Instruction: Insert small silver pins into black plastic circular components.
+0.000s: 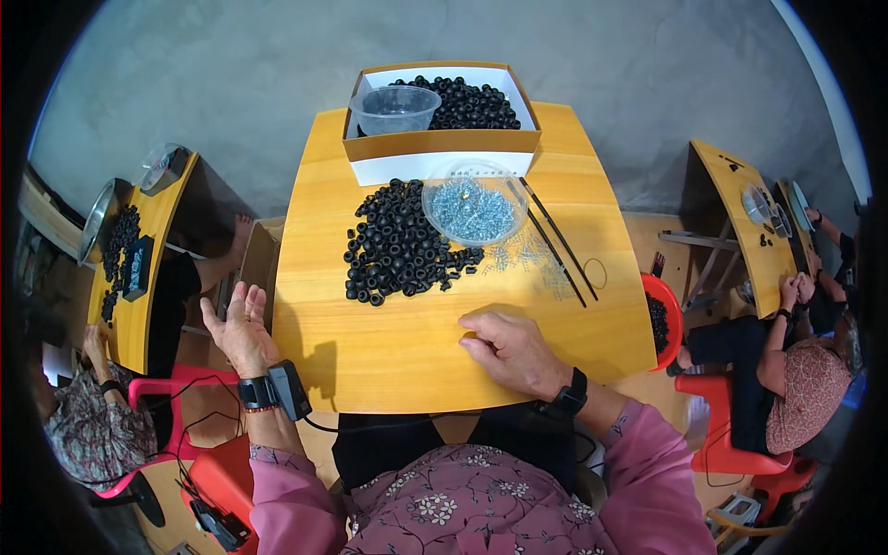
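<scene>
My left hand (242, 333) is raised beside the table's left edge, palm up with its fingers spread and nothing in it. Over the near part of the table is my right hand (513, 351), its fingers curled in; whatever they may hold is hidden. Beyond it lies a heap of small round black pieces with holes (393, 245). A clear round tub (474, 205) of tiny bluish see-through pieces stands against the heap. More of these see-through pieces (532, 254) are scattered to its right. Two thin black sticks (560, 242) lie slanting there, near a thin loop (596, 272).
At the table's (444, 384) far end stands a brown-and-white box (439, 143) with more black pieces and a clear bowl (396, 109). A red basin (668, 314) is by the right edge. People sit at side tables (176, 231) left and right. A cable hangs from my left wrist device (289, 390).
</scene>
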